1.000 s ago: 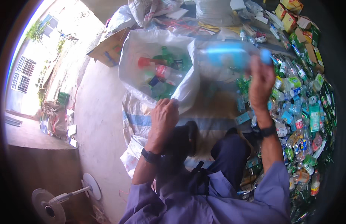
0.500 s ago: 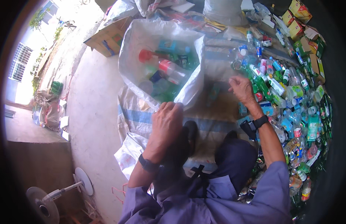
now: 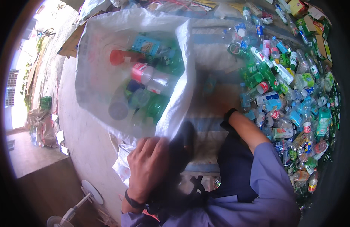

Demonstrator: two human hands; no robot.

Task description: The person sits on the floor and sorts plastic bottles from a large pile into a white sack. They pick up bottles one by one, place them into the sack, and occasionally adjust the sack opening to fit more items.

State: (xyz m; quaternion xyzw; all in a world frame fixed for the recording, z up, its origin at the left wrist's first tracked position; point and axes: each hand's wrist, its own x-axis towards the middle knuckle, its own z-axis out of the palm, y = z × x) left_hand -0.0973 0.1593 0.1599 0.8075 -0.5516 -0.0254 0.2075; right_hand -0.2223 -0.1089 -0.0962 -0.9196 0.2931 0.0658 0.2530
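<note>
My left hand (image 3: pixel 147 155) grips the near rim of a white woven sack (image 3: pixel 178 102). Inside are a red plastic piece (image 3: pixel 118 56), a clear bottle with red label (image 3: pixel 152 77), a blue-labelled bottle (image 3: pixel 144 44) and several green bottles (image 3: pixel 156 108). My right hand (image 3: pixel 218 102) is low over a striped woven mat (image 3: pixel 209 123), right of the sack, smeared and shadowed; I cannot see what it holds. My dark-trousered legs are below it.
A big heap of plastic bottles (image 3: pixel 284 75) covers the right side, with cardboard boxes (image 3: pixel 318 49) behind it. At lower left lies a white stand fan (image 3: pixel 90 191); a cardboard sheet (image 3: pixel 69 43) leans beyond the sack. More bagged material (image 3: pixel 42 128) sits further left.
The blue bottle left my right hand, and a blue-labelled one now shows inside the sack. My right hand moved down and leftward; the sack and left hand appear nearer and lower in view.
</note>
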